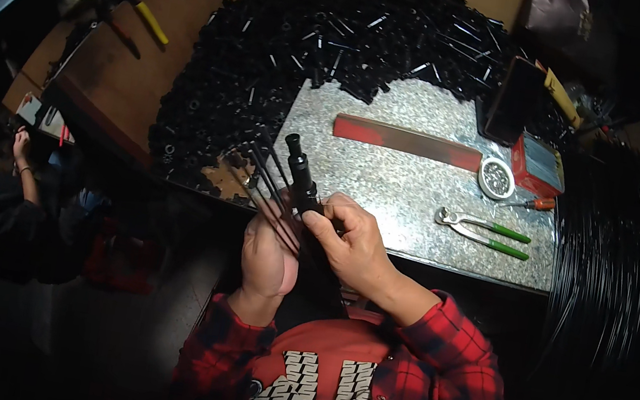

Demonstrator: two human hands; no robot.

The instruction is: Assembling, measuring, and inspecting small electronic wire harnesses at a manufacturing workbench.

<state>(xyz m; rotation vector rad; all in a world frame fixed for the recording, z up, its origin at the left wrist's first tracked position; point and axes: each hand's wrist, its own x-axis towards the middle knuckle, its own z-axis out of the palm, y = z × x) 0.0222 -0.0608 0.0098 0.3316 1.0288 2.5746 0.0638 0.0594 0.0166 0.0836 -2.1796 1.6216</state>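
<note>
In front of my body, at the near edge of the table, both hands work close together. My right hand (351,243) is closed round a black stepped cylinder (300,167), its narrow knobbed end tilted up and away from me. Just left of it, my left hand (269,259) is raised with the palm turned inward, and several thin dark rods (271,163) fan up from it. The rods look blurred, and their lower ends are hidden by the hands. The left fingers lie mostly behind the rods and the cylinder.
A large heap of black tubular parts (260,48) covers the back and left. On the speckled tabletop (388,194) lie a red-edged bar (405,141), a round white dish (497,179), a red box (539,164), a screwdriver (541,203) and green-handled pincers (486,233). Long black strands (606,245) overhang right. Another person's hand (21,146) shows far left.
</note>
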